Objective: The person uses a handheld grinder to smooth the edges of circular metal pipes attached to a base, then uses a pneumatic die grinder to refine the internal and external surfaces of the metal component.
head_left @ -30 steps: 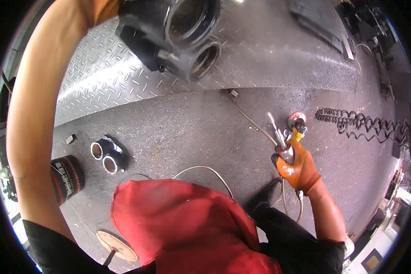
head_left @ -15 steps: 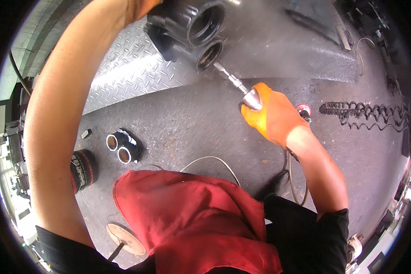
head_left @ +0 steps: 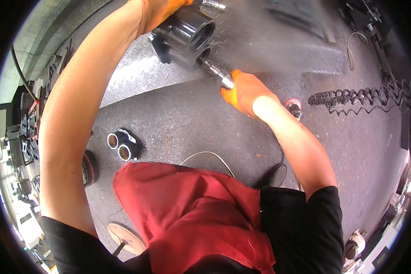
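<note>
A black metal part with two round bores [head_left: 183,39] is held up close to the camera by my left hand [head_left: 157,11], which wears an orange glove. My right hand [head_left: 244,91], also in an orange glove, grips a slim metal tool [head_left: 217,74]. The tool's tip sits at the mouth of the lower bore. A red cloth [head_left: 192,214] hangs over my front below.
A second black two-bore part [head_left: 123,145] lies on the grey floor at the left. A steel tread plate [head_left: 141,77] lies beyond it. A coiled black hose [head_left: 360,98] and a small red-ringed object [head_left: 293,106] lie at the right. A thin cable [head_left: 210,155] loops near my knees.
My right hand lifted the metal tool off the floor and brought it up and left to the lower bore. The black part shifted right and down a little.
</note>
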Motion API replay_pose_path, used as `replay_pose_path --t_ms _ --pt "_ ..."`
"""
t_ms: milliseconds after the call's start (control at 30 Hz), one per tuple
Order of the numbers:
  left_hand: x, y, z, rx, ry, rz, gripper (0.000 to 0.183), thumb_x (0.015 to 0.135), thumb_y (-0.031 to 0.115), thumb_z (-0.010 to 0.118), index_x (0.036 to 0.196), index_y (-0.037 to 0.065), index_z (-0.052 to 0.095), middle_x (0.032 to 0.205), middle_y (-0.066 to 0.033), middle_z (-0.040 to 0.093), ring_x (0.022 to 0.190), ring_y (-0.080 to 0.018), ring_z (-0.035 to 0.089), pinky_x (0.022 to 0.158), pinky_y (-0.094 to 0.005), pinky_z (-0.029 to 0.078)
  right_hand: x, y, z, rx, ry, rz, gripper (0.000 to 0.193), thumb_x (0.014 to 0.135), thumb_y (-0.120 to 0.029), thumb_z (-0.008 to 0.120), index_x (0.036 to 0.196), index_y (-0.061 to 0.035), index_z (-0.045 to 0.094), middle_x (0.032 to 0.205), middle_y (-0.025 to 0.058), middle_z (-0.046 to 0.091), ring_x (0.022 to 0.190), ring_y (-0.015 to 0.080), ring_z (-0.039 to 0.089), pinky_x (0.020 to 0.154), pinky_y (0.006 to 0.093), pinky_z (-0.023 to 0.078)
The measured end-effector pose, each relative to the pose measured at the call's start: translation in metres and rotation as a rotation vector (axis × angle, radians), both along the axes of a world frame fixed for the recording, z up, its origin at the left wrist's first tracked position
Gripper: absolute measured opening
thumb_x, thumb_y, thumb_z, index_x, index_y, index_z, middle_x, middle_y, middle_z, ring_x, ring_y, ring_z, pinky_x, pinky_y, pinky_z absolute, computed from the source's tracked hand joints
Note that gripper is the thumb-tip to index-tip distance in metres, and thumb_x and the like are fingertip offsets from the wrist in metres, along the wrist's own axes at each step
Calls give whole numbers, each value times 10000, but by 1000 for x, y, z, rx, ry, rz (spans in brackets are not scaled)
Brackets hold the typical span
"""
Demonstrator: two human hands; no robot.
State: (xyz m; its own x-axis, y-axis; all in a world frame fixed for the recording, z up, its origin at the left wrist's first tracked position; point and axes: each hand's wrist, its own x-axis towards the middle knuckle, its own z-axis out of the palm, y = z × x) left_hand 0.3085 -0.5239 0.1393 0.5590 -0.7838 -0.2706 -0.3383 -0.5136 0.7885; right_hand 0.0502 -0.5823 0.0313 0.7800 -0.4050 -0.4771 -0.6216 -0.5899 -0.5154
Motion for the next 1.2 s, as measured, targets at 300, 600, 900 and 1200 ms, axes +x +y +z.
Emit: replay_pose_path --t_ms 300,600,900,1200 --pt "-18 -7 2 -22 70 151 62 892 67 697 883 30 745 833 -49 685 739 -188 629 638 -355 494 -5 -7 1 21 9 49 436 961 -310 596 1216 44 585 1049 304 701 988 451 697 843 495 546" --pt "-26 -8 3 -60 151 291 91 891 110 733 870 24 754 821 -40 684 711 -187 623 611 -369 497 -1 -21 -7 12 -22 75 441 944 -310 624 1206 43 595 1071 303 702 1017 458 685 875 501 530" --pt "-21 -10 3 62 -48 170 152 899 158 747 861 11 762 819 -37 687 730 -169 619 619 -355 497 5 -21 -3 34 30 114 413 948 -286 616 1225 21 628 1153 289 695 1106 446 670 927 489 532" --pt "-22 -9 3 104 -158 108 155 892 134 726 845 -10 756 829 -53 687 733 -185 613 621 -370 489 10 -30 -11 26 37 129 410 939 -254 625 1248 14 638 1208 287 686 1150 437 663 969 479 531"
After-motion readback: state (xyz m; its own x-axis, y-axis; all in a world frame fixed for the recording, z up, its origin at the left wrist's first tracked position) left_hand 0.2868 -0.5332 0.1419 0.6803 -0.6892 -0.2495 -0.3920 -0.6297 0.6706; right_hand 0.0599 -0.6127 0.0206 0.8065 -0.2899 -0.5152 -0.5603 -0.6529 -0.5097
